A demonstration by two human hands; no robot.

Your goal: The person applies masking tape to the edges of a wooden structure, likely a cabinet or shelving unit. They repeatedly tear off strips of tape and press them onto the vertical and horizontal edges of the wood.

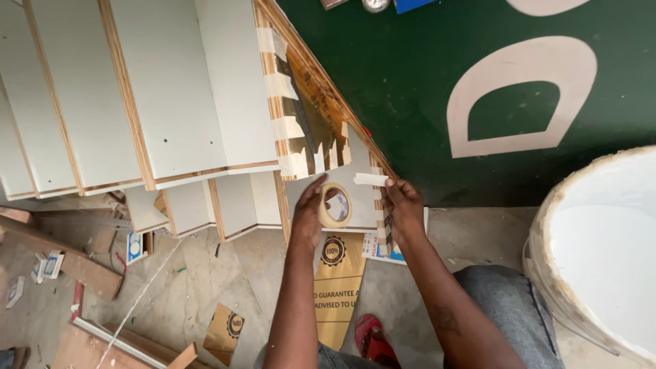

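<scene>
Taking the roll of masking tape [335, 205] as the landmark: far to its left, offcuts of wood [68, 263] and small packets lie on the dusty concrete floor [198, 287]. Up and left of the roll, white laminated boards [157, 89] with plywood edges lean in overlapping rows. The left hand [309, 213] is closed around the roll's left side, holding it upright in front of a narrow board [362, 205]. Just right of the roll, the right hand [403, 205] pinches a short pulled-out strip of tape [370, 179] between its fingertips at the board's edge. Below the roll lies a brown printed card [338, 287]. Far right stands a large white bucket [601, 253] against a green painted wall [410, 102].
</scene>
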